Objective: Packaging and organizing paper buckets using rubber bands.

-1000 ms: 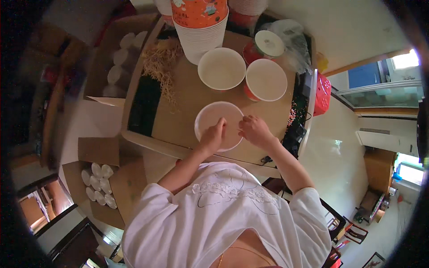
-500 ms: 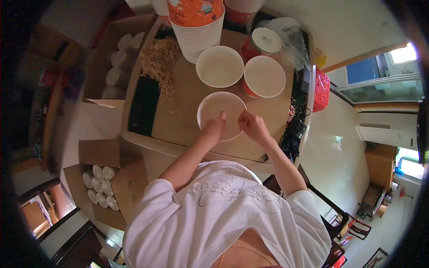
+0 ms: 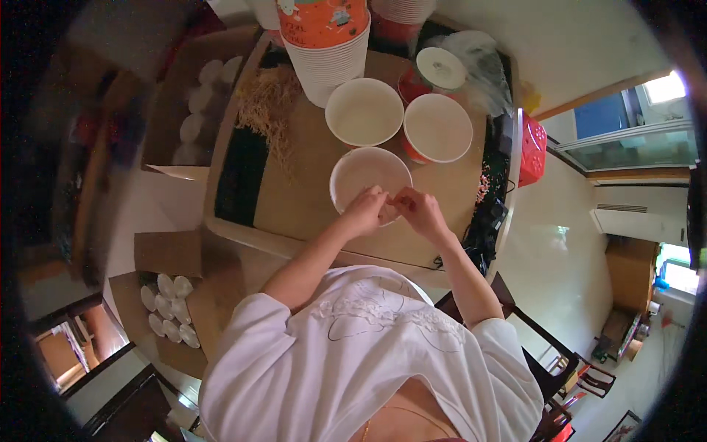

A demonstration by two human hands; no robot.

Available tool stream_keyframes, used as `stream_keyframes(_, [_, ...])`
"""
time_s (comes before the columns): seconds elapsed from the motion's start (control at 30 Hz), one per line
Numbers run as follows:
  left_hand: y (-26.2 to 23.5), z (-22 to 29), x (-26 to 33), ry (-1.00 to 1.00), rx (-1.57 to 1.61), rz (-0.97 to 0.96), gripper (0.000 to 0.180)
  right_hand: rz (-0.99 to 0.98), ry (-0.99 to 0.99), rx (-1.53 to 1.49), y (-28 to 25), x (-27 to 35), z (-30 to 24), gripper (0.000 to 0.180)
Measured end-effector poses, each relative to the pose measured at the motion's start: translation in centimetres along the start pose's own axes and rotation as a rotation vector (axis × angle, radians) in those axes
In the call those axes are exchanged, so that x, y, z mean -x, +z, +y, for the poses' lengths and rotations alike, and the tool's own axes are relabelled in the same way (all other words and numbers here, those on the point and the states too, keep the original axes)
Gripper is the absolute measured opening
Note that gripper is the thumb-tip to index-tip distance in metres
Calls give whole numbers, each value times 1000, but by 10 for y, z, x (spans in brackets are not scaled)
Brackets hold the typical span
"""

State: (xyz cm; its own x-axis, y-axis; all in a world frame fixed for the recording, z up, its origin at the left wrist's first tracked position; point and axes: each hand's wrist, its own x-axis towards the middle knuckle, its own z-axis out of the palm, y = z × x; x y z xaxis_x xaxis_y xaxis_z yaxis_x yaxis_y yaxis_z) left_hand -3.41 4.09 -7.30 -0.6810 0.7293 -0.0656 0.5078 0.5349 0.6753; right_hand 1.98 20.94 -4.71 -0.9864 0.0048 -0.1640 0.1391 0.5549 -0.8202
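Note:
Over the near right rim of a white paper tub, my left hand and my right hand meet at the fingertips. Both have fingers pinched together; whatever sits between them is too small to make out. Just beyond stand two more open paper tubs, one white inside at centre and one to its right with some red on its outside. A tall stack of nested tubs, the upper one orange and printed, rises behind them.
A tangle of tan strands lies left on the table. A lidded red container and a clear plastic bag stand at the back right. Black cables and small pink bits run along the right edge. Boxes of white cups are left.
My left hand has come up out of the tub and moved right to meet my right hand. The fingertips, apart before, are now together at the rim.

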Motion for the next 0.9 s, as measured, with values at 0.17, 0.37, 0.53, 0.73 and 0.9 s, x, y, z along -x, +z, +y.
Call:
stream_keyframes(0.17, [-1,9,-3,-151,310,-24,31,26,37,-7,0,-1,-4,9])
stream_keyframes(0.37, [11,-4,0,-282,624,15,18,12,-15,-108,4,0,10,10])
stream_keyframes(0.53, [-13,8,6,-29,593,103,6,41,-2,-181,4,0,13,11])
stream_keyframes(0.73, [7,-11,18,187,169,180,2,13,-25,-199,5,-3,14,11])
stream_keyframes(0.9, [-6,17,11,120,-103,153,6,-6,-62,-166,0,-2,8,10])
